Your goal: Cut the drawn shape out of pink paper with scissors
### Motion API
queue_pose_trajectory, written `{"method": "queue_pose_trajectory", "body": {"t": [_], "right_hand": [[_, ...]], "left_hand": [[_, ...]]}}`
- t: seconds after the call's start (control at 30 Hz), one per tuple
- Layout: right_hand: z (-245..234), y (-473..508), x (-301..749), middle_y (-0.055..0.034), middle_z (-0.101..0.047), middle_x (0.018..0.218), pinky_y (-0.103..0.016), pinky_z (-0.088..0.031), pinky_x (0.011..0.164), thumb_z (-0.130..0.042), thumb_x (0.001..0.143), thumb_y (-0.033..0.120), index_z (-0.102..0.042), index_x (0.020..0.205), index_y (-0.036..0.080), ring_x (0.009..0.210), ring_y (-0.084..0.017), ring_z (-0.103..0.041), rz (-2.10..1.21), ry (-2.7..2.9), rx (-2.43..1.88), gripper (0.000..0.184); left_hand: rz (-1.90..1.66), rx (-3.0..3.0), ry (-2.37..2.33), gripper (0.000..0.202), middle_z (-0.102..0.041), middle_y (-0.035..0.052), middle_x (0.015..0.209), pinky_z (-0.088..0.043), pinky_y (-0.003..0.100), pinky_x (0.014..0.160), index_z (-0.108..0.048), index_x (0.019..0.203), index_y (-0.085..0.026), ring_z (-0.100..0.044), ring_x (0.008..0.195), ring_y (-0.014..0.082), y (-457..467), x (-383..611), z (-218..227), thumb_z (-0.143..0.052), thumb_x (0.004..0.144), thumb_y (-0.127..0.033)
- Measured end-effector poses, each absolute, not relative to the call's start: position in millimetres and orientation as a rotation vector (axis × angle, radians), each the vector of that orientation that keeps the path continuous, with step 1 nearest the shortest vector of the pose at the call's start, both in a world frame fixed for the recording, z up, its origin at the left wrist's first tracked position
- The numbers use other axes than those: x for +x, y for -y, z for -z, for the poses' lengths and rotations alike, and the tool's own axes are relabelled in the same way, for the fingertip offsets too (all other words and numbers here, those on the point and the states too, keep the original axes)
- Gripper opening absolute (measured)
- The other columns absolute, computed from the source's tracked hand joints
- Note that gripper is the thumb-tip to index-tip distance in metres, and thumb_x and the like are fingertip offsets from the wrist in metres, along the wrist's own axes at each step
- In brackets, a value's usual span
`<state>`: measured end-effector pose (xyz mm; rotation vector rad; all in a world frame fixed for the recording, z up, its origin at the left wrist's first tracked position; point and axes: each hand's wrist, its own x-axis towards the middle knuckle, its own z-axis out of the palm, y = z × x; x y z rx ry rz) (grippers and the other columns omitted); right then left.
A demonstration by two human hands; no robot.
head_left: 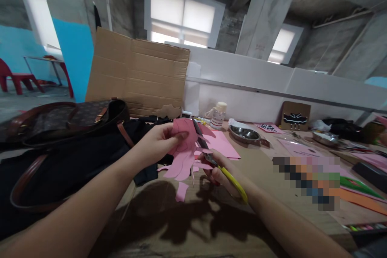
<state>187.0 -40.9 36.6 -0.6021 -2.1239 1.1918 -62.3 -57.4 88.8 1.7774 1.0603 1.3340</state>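
Between thumb and fingers, my left hand (161,143) pinches a pink sheet of paper (184,151) with curved lines drawn on it and ragged, cut edges. My right hand (220,169) grips a pair of scissors (238,187) with a yellow handle. The dark blades reach up along the right side of the sheet, with pink strips around them. A small pink scrap (182,192) shows below the sheet, and more thin strips are near the right hand. The far fingers of the right hand are partly hidden.
A dark bag (90,149) with brown handles lies left. Behind stand a cardboard panel (139,76) and a bottle (218,116). Pink paper (225,145), a metal bowl (245,134) and craft boards (296,115) are on the table (260,169) at the right.
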Motion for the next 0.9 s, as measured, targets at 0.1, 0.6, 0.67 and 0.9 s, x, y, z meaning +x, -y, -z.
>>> {"method": "queue_pose_trajectory", "body": {"t": [0.1,0.6,0.67,0.9], "right_hand": [[-34.5,39.2,186.1,-0.0028,-0.047,0.094,-0.026,-0.035,0.059,-0.052,0.092,0.066,-0.051,0.125,0.023,0.070,-0.014,-0.037,-1.204,2.120,-0.587,0.054],[-24.0,38.5,185.6,-0.0048,-0.048,0.101,-0.024,-0.034,0.060,-0.055,0.091,0.066,-0.049,0.138,0.028,0.077,-0.015,-0.042,-1.271,2.051,-0.577,0.061],[-22.9,38.1,185.4,-0.0047,-0.048,0.101,-0.024,-0.034,0.060,-0.055,0.091,0.066,-0.050,0.138,0.027,0.075,-0.015,-0.041,-1.275,2.059,-0.580,0.061],[-23.1,39.2,186.5,-0.0043,-0.050,0.103,-0.024,-0.032,0.059,-0.056,0.091,0.064,-0.050,0.138,0.030,0.073,-0.013,-0.039,-1.293,2.023,-0.593,0.058]], "left_hand": [[-1.378,1.792,-1.141,0.044,-0.066,0.0030,0.074,-0.044,0.022,0.055,-0.071,0.082,-0.014,-0.058,0.063,0.0146,57.5,-62.5,-86.8,-0.068,0.082,-0.058],[-1.467,1.708,-1.125,0.040,-0.074,0.0055,0.088,-0.052,0.024,0.063,-0.075,0.096,-0.015,-0.066,0.073,0.0174,65.1,-50.6,-87.1,-0.070,0.083,-0.053],[-1.466,1.713,-1.128,0.040,-0.074,0.0054,0.087,-0.052,0.024,0.063,-0.075,0.095,-0.015,-0.066,0.073,0.0173,65.2,-50.6,-87.2,-0.070,0.083,-0.052],[-1.467,1.723,-1.117,0.041,-0.074,0.0047,0.087,-0.052,0.024,0.065,-0.074,0.092,-0.016,-0.066,0.076,0.0179,64.2,-52.3,-86.1,-0.069,0.082,-0.055]]}}
